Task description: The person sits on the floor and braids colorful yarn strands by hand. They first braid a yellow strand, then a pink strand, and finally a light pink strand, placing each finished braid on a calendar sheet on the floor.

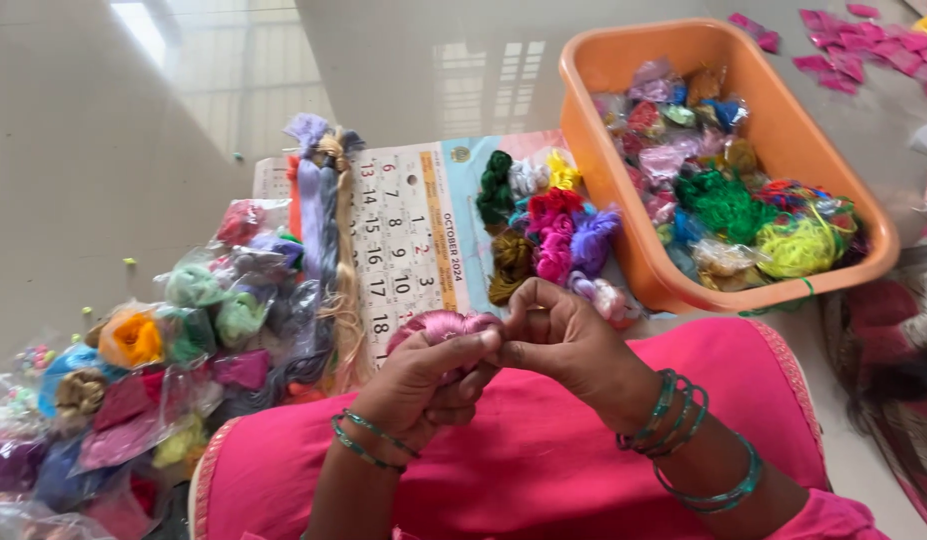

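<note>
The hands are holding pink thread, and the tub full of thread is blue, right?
Not quite. The head view shows both hands, left and right, holding pink thread, but the tub full of thread is orange, not blue.

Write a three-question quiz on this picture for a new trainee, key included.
1. True or false: both hands hold the pink thread bundle.
2. The orange tub lies on which side of the calendar? A) the left hand's B) the right hand's
3. What is worn on both wrists?

Key: 1 true. 2 B. 3 green bangles.
</note>
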